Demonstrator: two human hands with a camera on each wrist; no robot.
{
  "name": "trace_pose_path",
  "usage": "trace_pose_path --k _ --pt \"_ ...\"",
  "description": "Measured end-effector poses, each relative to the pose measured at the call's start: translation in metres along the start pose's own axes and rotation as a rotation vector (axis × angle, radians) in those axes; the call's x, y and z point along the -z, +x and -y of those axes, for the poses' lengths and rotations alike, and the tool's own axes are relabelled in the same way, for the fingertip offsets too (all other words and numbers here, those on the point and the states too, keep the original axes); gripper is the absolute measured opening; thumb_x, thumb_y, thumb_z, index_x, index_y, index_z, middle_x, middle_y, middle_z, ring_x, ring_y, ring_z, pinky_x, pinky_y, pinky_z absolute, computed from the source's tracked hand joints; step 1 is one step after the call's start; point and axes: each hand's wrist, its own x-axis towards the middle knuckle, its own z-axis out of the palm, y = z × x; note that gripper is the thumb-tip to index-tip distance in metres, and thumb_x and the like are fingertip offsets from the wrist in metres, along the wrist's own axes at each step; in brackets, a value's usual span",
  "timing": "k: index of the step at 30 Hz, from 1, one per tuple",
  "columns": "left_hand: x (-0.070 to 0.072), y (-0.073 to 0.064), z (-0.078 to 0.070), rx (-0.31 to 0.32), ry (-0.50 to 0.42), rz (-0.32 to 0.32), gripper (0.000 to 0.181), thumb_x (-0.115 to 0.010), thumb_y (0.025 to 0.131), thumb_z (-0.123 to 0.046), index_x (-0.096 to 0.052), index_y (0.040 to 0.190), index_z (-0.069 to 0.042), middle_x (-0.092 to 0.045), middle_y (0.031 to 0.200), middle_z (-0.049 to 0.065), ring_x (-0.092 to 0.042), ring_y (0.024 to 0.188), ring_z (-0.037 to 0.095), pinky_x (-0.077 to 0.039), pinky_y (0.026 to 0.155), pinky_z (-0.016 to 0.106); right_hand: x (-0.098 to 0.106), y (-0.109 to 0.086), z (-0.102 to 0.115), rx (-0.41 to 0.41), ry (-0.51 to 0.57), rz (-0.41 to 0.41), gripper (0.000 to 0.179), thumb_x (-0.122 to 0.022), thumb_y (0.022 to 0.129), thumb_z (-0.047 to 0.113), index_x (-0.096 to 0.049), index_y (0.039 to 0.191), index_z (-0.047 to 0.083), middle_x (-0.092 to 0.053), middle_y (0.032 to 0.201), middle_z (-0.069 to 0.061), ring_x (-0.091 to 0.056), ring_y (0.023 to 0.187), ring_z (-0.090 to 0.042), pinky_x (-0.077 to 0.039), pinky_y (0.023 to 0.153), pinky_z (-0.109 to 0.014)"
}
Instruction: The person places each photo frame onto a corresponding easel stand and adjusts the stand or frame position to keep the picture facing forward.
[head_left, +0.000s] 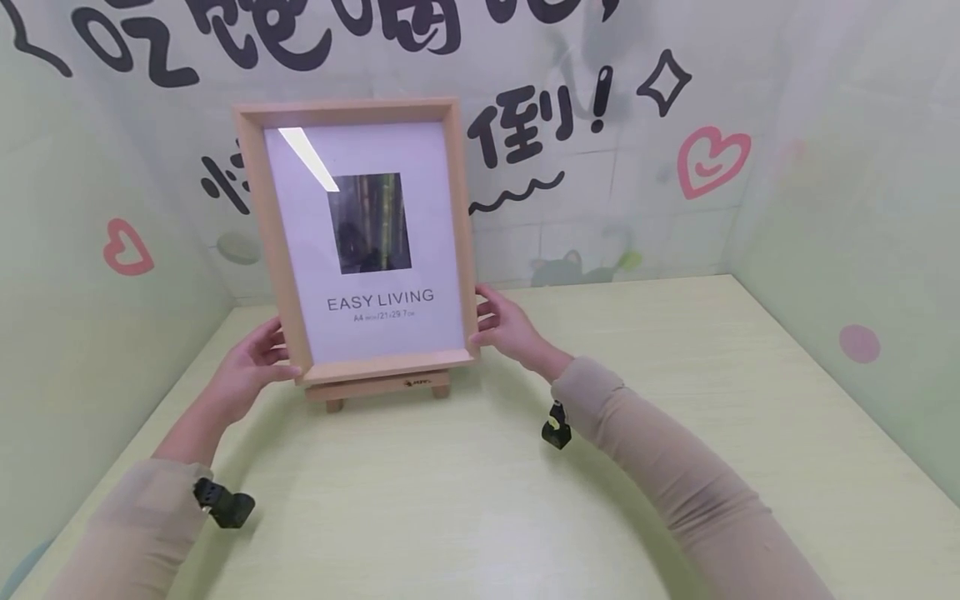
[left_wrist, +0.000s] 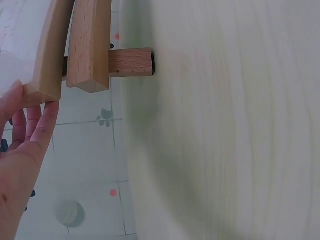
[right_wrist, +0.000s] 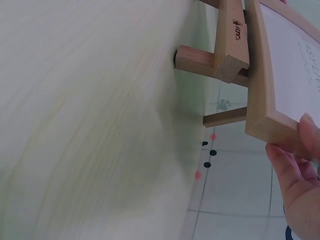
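Evidently, left of the easel (head_left: 367,387), the left hand (head_left: 250,367) is pinching the picture frame (head_left: 367,286) between thumb and fingers; right of the easel, the right hand (head_left: 513,332) is pinching its other side. The frame is hovering or resting at the easel's front bar (head_left: 390,384); I cannot tell which.

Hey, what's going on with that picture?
Someone is holding a wooden picture frame: the left hand grips one side near the bottom, the right hand the other. It's nearly upright, at the front of a wooden easel on the table. I can't tell if it's resting there.
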Motion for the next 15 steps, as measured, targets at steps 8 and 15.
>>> trace_pose_path --k 8,15 --pt "0.0006 -0.0027 0.0039 0.0 -0.014 0.004 0.081 -0.061 0.081 0.008 -0.013 0.146 -0.001 -0.049 0.11 -0.013 -0.054 0.093 -0.003 -0.048 0.076 0.012 -0.004 0.0006 -0.0014 -0.015 -0.013 0.002 0.085 -0.063 0.073 -0.017 -0.026 0.144 0.01 -0.054 0.115 -0.02 -0.058 0.1 -0.032 -0.052 0.084 -0.033" --pt "0.0006 -0.0026 0.0084 -0.011 -0.063 0.01 0.08 -0.061 0.081 0.009 -0.015 0.145 0.0 -0.05 0.109 -0.011 -0.055 0.092 -0.003 -0.048 0.076 0.012 -0.0057 0.0017 -0.0035 -0.031 -0.013 0.009 0.086 -0.064 0.073 -0.015 -0.024 0.145 0.01 -0.054 0.115 -0.02 -0.058 0.101 -0.031 -0.052 0.084 -0.033"
